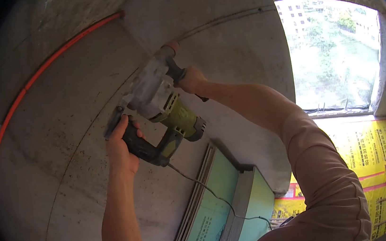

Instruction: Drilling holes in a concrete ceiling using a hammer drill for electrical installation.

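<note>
I hold a dusty grey and yellow-green rotary hammer drill (165, 104) up against a bare concrete wall (63, 149). My left hand (121, 147) grips its black rear handle low on the left. My right hand (190, 79) is wrapped around the black side handle near the front of the tool. The drill's nose points up toward a thin line marked on the concrete. A black power cord (210, 192) hangs from the rear handle and runs down to the right.
An orange conduit (31, 81) curves across the concrete at the upper left. Green-faced boards (213, 218) lean against the wall below the drill. A bright window opening (333, 52) is on the right, with yellow sheeting (368, 153) under it.
</note>
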`<state>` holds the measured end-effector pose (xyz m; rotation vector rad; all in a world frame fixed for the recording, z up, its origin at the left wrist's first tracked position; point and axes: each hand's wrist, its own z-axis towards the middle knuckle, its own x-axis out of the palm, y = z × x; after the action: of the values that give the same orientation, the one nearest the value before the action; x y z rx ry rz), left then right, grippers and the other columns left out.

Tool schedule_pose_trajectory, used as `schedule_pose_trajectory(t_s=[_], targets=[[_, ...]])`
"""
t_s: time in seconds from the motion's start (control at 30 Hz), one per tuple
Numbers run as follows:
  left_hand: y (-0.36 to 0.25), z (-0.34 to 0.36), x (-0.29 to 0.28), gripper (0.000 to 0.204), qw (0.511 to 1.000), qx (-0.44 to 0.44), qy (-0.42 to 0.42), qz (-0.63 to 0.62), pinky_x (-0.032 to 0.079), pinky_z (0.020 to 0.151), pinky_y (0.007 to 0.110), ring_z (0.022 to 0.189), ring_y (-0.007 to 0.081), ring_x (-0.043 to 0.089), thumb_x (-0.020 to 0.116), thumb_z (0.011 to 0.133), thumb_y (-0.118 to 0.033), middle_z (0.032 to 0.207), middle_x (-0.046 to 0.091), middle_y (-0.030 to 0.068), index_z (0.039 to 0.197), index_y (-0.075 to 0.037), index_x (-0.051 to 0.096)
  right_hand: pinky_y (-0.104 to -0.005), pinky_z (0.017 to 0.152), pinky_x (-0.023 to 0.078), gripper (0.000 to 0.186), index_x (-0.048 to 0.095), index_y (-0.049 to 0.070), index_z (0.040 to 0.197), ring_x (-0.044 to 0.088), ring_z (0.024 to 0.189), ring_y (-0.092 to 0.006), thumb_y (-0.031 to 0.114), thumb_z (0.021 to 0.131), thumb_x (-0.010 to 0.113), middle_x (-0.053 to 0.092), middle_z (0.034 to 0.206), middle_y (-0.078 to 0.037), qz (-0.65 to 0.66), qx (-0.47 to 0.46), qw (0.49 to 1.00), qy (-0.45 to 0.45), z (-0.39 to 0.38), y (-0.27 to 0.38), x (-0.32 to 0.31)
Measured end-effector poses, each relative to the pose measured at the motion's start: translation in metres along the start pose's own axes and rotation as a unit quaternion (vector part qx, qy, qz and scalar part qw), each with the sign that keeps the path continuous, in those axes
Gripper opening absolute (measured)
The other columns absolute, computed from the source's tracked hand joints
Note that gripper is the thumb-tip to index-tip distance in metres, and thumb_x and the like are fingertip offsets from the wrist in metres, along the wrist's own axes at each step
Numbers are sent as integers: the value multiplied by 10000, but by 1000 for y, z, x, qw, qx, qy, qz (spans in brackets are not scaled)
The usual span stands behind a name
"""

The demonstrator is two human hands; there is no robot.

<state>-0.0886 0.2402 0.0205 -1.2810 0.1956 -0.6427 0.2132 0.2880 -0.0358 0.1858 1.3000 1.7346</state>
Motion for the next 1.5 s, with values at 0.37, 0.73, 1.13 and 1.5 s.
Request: schedule_pose_trajectory(t_s=[0.37,0.73,1.13,1.5], targets=[[27,-11,18,53,998,51,-19,-30,431,567,320,589,145,542,655,901,-83,741,592,40,895,-52,613,-449,731,521,440,712,-4,930,698,858,-378,376,720,783,699,863,-235,-3,3,1000,-19,-12,-3,-10],[32,-13,21,54,997,66,-24,-35,419,534,313,560,132,532,657,883,-61,727,591,41,893,-37,610,-440,635,510,419,688,-25,874,698,742,-365,382,779,714,679,764,-230,35,-20,999,-27,-2,-17,-2],[17,-8,21,88,997,73,30,-12,450,526,327,572,160,559,659,881,-110,730,617,76,858,-47,602,-463,691,532,369,680,-15,909,686,865,-425,322,771,737,682,840,-274,-66,-79,993,-62,9,-32,3],[-2,-21,19,73,999,38,-7,-22,422,488,323,530,163,525,643,828,-56,710,613,83,841,13,627,-432,718,552,344,671,-8,931,694,909,-392,238,715,775,703,873,-232,-10,-47,997,-65,-17,-9,1]])
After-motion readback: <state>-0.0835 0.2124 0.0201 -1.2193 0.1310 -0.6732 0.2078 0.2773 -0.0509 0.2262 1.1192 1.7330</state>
